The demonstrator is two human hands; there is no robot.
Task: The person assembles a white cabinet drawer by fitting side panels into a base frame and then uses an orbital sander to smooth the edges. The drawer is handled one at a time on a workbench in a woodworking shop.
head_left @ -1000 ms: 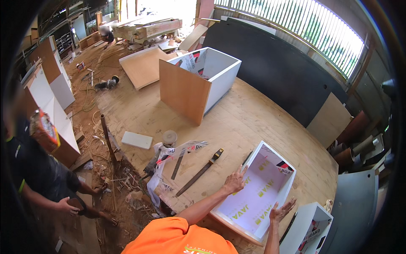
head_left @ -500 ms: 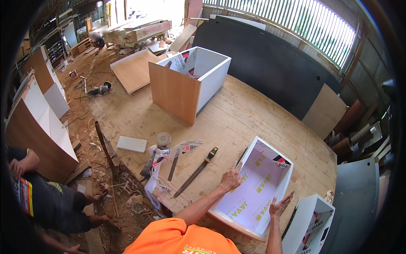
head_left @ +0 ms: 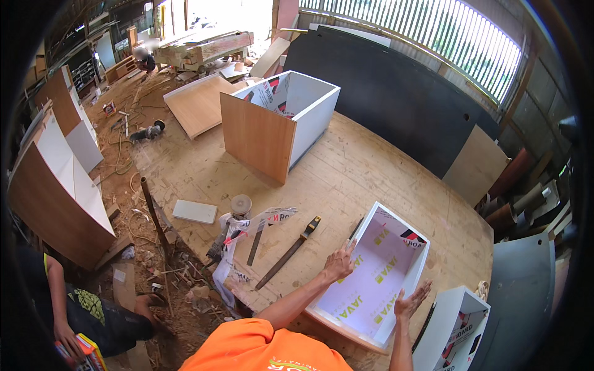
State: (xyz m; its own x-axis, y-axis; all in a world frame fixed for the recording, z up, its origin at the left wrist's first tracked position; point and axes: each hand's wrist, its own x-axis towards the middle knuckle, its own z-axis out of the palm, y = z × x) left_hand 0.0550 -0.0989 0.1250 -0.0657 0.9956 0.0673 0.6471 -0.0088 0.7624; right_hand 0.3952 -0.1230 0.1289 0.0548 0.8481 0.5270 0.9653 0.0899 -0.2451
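Note:
A shallow white drawer box (head_left: 422, 261) lies open side up on the wooden work table, its bottom covered by printed white film. My left hand (head_left: 339, 261) rests against its left wall, fingers stretched out. On the opposite side my right hand (head_left: 411, 300) is by the right wall, fingers spread and palm turned toward the box. Neither hand grips anything. Left of the box lies a long, narrow dark blade with a black and yellow handle (head_left: 307, 230). A small white box (head_left: 464, 299) stands just beyond my right hand.
A large white cabinet box with a wood-grain front (head_left: 258, 137) stands farther back. Toward the left edge are a white board (head_left: 195, 211), a round tub (head_left: 241, 204) and crumpled plastic (head_left: 224, 263). A co-worker's arm (head_left: 57, 290) shows at lower left. Dark panels (head_left: 396, 93) lean behind.
My hands have barely moved along the box. The co-worker at lower left has shifted, and their hand is now lower, at a colourful package.

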